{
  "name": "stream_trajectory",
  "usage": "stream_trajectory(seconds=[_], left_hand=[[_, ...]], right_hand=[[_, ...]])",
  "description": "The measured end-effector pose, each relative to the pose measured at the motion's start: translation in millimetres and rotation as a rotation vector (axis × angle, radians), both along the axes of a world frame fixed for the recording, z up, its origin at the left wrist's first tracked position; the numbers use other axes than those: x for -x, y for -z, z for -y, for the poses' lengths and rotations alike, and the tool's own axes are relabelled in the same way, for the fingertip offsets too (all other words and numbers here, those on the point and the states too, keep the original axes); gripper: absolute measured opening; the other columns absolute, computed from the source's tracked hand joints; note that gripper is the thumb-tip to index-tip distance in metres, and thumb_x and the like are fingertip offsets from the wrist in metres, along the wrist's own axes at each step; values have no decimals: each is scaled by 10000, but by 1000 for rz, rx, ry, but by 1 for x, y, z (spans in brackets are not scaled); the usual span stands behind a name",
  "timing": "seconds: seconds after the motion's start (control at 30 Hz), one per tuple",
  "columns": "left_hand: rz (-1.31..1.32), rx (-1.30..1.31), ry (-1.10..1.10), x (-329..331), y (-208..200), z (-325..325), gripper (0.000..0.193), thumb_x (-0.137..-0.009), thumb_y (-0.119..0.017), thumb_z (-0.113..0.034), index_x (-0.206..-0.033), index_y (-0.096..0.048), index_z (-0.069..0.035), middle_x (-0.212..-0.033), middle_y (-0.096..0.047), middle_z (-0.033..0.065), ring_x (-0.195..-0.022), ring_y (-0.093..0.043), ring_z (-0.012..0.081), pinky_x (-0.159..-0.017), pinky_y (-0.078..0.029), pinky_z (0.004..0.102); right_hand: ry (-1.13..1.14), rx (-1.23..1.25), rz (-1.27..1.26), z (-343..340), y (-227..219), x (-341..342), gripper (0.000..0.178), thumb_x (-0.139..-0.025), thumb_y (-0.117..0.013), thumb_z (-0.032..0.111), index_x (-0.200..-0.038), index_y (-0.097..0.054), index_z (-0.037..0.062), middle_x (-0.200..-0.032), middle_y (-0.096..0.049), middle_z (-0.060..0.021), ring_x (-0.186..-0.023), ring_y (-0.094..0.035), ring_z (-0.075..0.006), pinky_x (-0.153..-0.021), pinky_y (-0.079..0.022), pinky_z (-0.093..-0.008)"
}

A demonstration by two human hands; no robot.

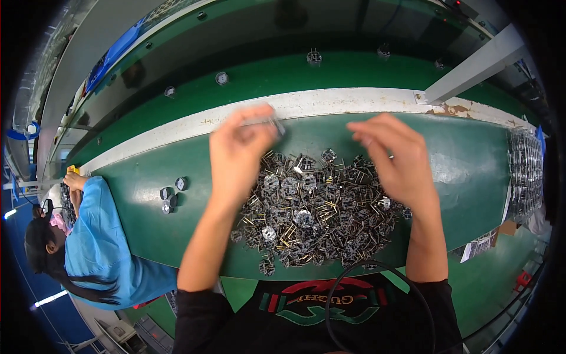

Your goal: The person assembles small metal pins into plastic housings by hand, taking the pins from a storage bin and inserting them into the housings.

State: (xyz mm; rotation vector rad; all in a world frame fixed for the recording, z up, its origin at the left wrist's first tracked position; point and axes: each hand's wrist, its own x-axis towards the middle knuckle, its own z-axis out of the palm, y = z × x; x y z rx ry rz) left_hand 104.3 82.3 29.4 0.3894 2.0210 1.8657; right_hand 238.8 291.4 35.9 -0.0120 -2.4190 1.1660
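Observation:
My left hand (239, 144) is raised over the far left side of the pile, its thumb and fingers closed on a small grey part (277, 127) blurred by motion. Beneath both hands lies a heap of small black plug-like parts (315, 215) with metal pins, on the green tabletop (466, 159). My right hand (401, 156) hovers above the heap's far right side. Its fingers are loosely bent, the fingertips a little apart from the thumb, and nothing shows between them.
Several round dark parts (171, 197) sit left of my left arm. Beyond a white rail (330, 103), a green conveyor belt (259, 76) carries spaced-out parts. A grey post (471, 68) rises at far right. Stacked clear trays (525, 171) stand right. A blue-clad co-worker (97, 236) sits left.

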Motion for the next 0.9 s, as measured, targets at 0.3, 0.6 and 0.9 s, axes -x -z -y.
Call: stream_trajectory(seconds=[0.3, 0.6, 0.9], left_hand=[[-624, 336, -158, 187, 41, -51, 206, -829, -710, -109, -1016, -724, -25, -924, -754, 113, -838, -722, 216, -794, -545, 310], [-701, 524, -11, 180, 35, -13, 259, -831, -717, -196, -1052, -729, -62, -999, -724, 126, -883, -700, 250, -794, -539, 341], [-537, 397, 126, 131, 25, 5, 375, -769, -771, -58, -1137, -700, -31, -966, -657, 89, -756, -627, 151, -757, -528, 291]], right_hand=[[-189, -190, 133, 22, 24, 6, 204, -830, -626, 5, -1018, -707, 13, -997, -626, -89, -902, -613, -293, -816, -508, -392], [-261, -51, 391, 7, 14, -2, 215, -825, -609, 49, -1006, -702, -20, -1043, -596, -130, -931, -625, -332, -829, -510, -412], [-88, -99, 510, 15, 1, -2, 231, -776, -613, 8, -993, -689, 12, -958, -543, -139, -865, -611, -310, -747, -497, -404]])
